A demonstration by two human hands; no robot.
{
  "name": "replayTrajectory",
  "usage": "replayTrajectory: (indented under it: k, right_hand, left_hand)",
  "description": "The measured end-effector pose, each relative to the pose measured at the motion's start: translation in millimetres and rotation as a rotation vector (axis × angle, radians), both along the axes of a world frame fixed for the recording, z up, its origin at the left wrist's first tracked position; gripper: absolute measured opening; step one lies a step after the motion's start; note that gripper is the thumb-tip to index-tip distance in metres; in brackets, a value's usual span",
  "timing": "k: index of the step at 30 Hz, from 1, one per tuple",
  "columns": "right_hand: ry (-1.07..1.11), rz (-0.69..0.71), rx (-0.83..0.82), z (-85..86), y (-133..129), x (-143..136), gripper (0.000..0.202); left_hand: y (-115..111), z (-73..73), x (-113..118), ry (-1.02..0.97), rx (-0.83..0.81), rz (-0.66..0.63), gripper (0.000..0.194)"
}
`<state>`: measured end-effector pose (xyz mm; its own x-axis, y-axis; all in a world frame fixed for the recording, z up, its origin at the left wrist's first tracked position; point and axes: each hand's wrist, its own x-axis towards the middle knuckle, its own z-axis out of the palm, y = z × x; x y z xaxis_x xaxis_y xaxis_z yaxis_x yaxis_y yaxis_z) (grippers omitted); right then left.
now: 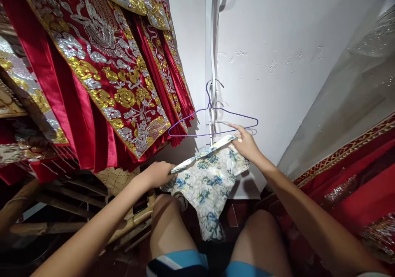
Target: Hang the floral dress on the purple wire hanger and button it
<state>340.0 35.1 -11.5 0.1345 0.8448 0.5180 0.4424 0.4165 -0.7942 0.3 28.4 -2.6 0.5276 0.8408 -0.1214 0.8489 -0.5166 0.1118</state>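
Bare thighs (pixel 171 227) in blue shorts (pixel 182 260) with white and dark stripes are the nearest to the camera, at the bottom of the view. At the far left, red costumes (pixel 119 84) with gold and silver sequin embroidery hang down, and pleated red satin shows beside them. Under these costumes there is a bamboo frame (pixel 46 227), partly in the dark. Next comes the left hand (pixel 160 173), which has its fingers closed around the left end of a floral cloth (pixel 205 182). This cloth is white with blue and green flowers; it hangs between the two hands, above and between the knees, and its narrow lower part points down. Its upper edge is folded and slopes up to the right. Just above it, a purple hanger (pixel 212 109) hangs in front of the white wall (pixel 262 34), near a white vertical pole (pixel 213 42). The right hand (pixel 246 143) pinches the upper right part of the cloth, with the index finger stretched toward the lower bar of the hanger; whether they touch, I cannot tell. At the far right, clear plastic (pixel 348 88) hangs above red fabric (pixel 364 186) with a gold patterned border.
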Motion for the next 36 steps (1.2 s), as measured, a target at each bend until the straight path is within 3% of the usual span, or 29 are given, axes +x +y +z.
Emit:
replayTrajectory:
  k: [4, 7, 11, 15, 20, 23, 25, 27, 30, 32, 35, 36]
  right_hand:
    - [-0.148, 0.012, -0.061, -7.2, 33.7, -3.0, 0.03]
    - [-0.188, 0.031, -0.09, -5.9, 27.5, 3.1, 0.014]
    - [-0.199, -0.011, -0.088, 3.1, -3.0, 21.0, 0.019]
    - [-0.179, -0.01, -0.135, 15.4, -27.0, 33.6, 0.022]
    - [-0.047, 0.148, -0.162, 9.8, -41.3, 11.7, 0.021]
    - [-0.019, 0.186, -0.112, 3.1, -45.4, -3.4, 0.017]
    - [-0.021, 0.142, -0.055, 2.1, -47.6, -2.7, 0.019]
    - [0.006, 0.015, 0.02, 4.1, -48.8, 8.4, 0.044]
    - [0.016, -0.28, 0.093, 13.7, -46.5, 39.6, 0.078]
    - [-0.072, -0.364, 0.021, 26.3, -43.1, 63.4, 0.066]
    - [-0.147, -0.183, -0.245, 53.9, -42.6, 89.6, 0.025]
    - [-0.118, -0.08, -0.342, 64.0, -44.7, 93.2, 0.022]
  left_hand:
    - [7.4, 8.0, -10.7, 0.064, 0.031, 0.06, 0.023]
    - [7.7, 8.2, -17.5, 0.068, 0.063, 0.046, 0.02]
    - [5.3, 16.9, -17.4, -0.217, 0.208, -0.075, 0.024]
    - [-3.1, 40.9, -1.8, -0.477, 0.316, -0.133, 0.028]
    - [0.9, 70.7, 37.4, -0.69, 0.471, -0.262, 0.017]
    - [20.6, 73.8, 56.8, -0.769, 0.563, -0.189, 0.015]
    - [36.0, 69.7, 61.8, -0.792, 0.573, -0.123, 0.023]
    - [48.2, 64.5, 61.3, -0.772, 0.567, -0.124, 0.031]
    - [56.4, 61.0, 57.1, -0.748, 0.599, -0.14, 0.033]
    - [57.1, 63.3, 55.1, -0.75, 0.592, -0.144, 0.032]
    - [58.6, 70.7, 51.3, -0.76, 0.591, -0.091, 0.028]
    - [60.3, 73.1, 49.1, -0.774, 0.612, -0.029, 0.026]
